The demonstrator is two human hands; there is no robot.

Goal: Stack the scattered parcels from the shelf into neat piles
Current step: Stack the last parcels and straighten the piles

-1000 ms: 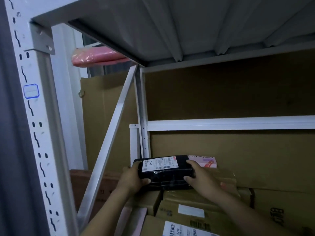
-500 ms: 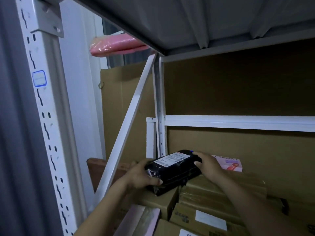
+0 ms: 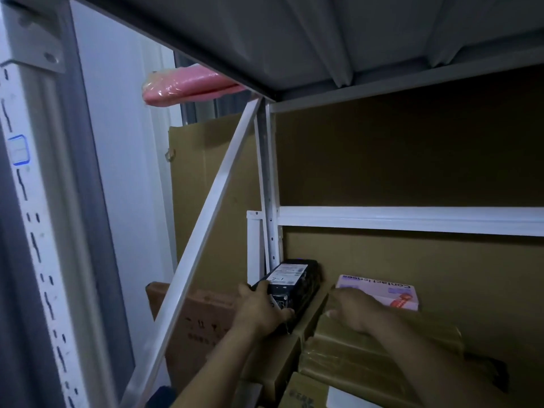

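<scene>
Under the grey underside of an upper shelf (image 3: 323, 39), a person reaches into the back left corner of a storage shelf crowded with parcels. A white diagonal brace (image 3: 206, 231) slants across the left end of the shelf, crossing in front of a brown carton (image 3: 200, 316) and a tall cardboard sheet (image 3: 203, 184). A rear upright (image 3: 269, 187) and a white horizontal rail (image 3: 412, 220) frame the cardboard backing (image 3: 412, 260) along the back edge. A pink wrapped bundle (image 3: 188, 88) pokes out past the left edge of the upper shelf, and a slotted front post (image 3: 32, 231) stands at far left.

The black parcel (image 3: 297, 285), its white label facing up, lies on top of brown cartons in the back left corner, with its far end near the backing and just beside the rear upright. The left hand (image 3: 262, 312) grips its near end, fingers (image 3: 253, 290) curled over the top and thumb tucked against the side.

The right hand (image 3: 350, 310), blurred, is off the black parcel and just to its right; its fingers are loosely stretched over a brown taped parcel (image 3: 382, 351) and grip nothing. A pink box (image 3: 382, 291) printed "Contact lenses" lies just behind that hand, against the backing.
</scene>
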